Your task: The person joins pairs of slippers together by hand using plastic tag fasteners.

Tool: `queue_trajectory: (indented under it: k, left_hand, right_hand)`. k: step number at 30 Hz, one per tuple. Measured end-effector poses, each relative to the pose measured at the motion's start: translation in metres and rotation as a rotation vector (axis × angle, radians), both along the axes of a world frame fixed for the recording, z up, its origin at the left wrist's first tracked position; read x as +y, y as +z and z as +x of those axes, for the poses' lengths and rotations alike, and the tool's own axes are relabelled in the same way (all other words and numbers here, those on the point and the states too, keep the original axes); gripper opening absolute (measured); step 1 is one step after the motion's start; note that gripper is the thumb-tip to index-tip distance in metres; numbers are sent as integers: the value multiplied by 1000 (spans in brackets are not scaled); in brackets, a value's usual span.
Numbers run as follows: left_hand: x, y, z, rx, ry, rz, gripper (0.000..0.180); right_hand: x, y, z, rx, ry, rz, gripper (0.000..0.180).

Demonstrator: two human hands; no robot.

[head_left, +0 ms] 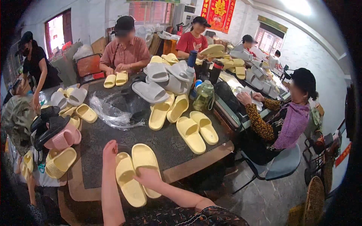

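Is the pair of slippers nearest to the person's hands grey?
No, the slippers by the left hand and right hand are both pale yellow.

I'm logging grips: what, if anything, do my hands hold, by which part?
Right hand lies over two yellow slippers at their inner edges; whether it grips cannot be told. Left hand holds no slipper.

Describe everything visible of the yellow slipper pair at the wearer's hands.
The pair of yellow slippers is open-backed, with broad ribbed straps over the far ends and footbeds toward the wearer. They look like moulded foam or rubber. They lie side by side at the near edge of the dark-matted table, the left one closer to the wearer. The right hand overlaps the right slipper, fingers near the gap between them; the left hand is by the left slipper's far end, contact unclear.
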State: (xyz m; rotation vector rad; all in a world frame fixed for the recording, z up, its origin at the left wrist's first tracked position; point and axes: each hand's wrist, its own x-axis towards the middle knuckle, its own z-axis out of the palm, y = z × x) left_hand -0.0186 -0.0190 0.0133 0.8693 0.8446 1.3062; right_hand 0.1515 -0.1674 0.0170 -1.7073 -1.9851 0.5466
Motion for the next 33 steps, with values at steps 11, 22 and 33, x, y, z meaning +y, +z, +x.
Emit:
queue_trajectory:
  k: [11, 22, 33]
  left_hand:
    - [-26, -26, -51, 103, 70, 95, 26]
    - [-20, -25, -40, 271, 49, 156, 21]
    - [-23, -13, -37, 357, 45, 179, 25]
  right_hand:
    - [-52, 77, 118, 11, -321, 39, 29]
    - [15, 105, 294, -413, -837, 271, 36]
    - [2, 34, 108, 472, -193, 188, 18]
